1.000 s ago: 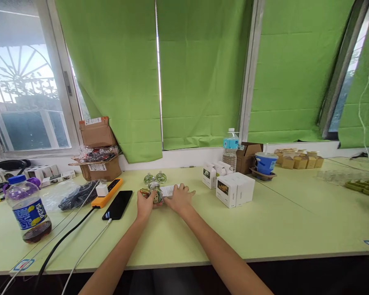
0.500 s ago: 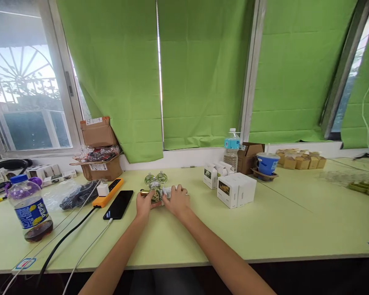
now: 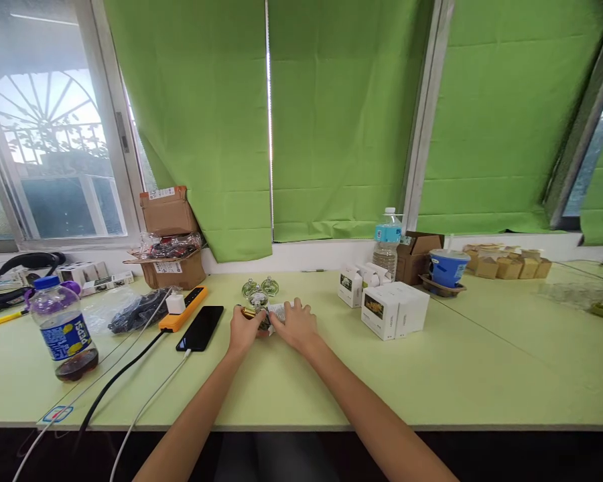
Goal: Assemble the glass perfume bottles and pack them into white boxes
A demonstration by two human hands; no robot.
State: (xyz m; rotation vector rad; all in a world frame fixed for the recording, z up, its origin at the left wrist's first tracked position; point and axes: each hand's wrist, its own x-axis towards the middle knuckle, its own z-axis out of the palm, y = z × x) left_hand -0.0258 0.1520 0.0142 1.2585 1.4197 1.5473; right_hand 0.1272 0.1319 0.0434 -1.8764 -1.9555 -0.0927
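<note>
Near the middle of the green table, my left hand is closed round a small gold item, beside a round glass ornament. My right hand rests just to the right, its fingers bent over a white printed paper; its thumb reaches toward the left hand. Both thumbs meet at a small dark patterned piece between the hands, partly hidden by the fingers. Behind them stand two more green glass ornaments, one at the left and one at the right.
A black phone, an orange power strip and a Pepsi bottle are on the left. White boxes, a water bottle and a blue cup stand on the right. Cables cross the front left edge.
The view has turned slightly left, so everything sits a little further right. Both thumbs are now closer together over the small piece between the hands.
</note>
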